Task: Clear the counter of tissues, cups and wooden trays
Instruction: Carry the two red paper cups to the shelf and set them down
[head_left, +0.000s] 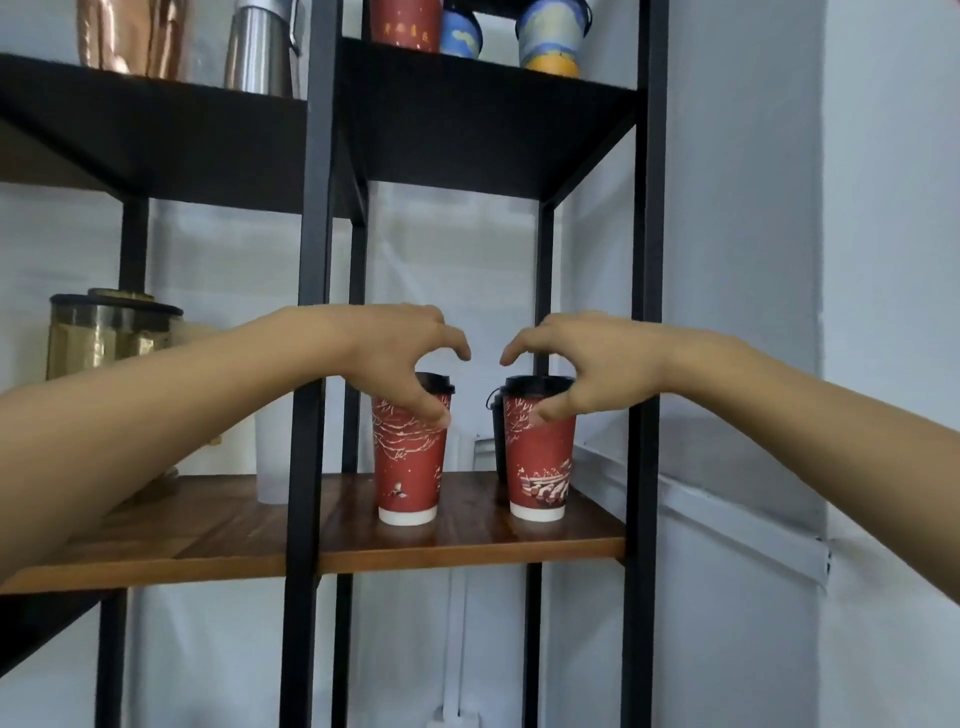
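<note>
Pale walls back a black metal rack with a wooden shelf at mid-height. Two red paper cups with black lids stand upright on that shelf: the left cup and the right cup, apart from each other with bare wood between them. A dark object sits just behind the right cup, at its 10 o'clock; what it is cannot be told.

Both bare arms reach in from the lower corners. The left hand hovers at the left cup's 12 o'clock, fingers spread in a claw, thumb tip in front of the cup's upper wall; whether it touches cannot be told. The right hand mirrors it over the right cup's lid, fingers apart and curled, thumb near the rim. Neither hand is closed round a cup.

The left cup stands near the shelf's front edge; the right cup stands close to the front too, with open board to its 3 o'clock before the rack's right post. At 9 o'clock a glass jar sits on the neighbouring shelf. Above, one red cup, two painted pots and a steel flask stand on a black shelf.
</note>
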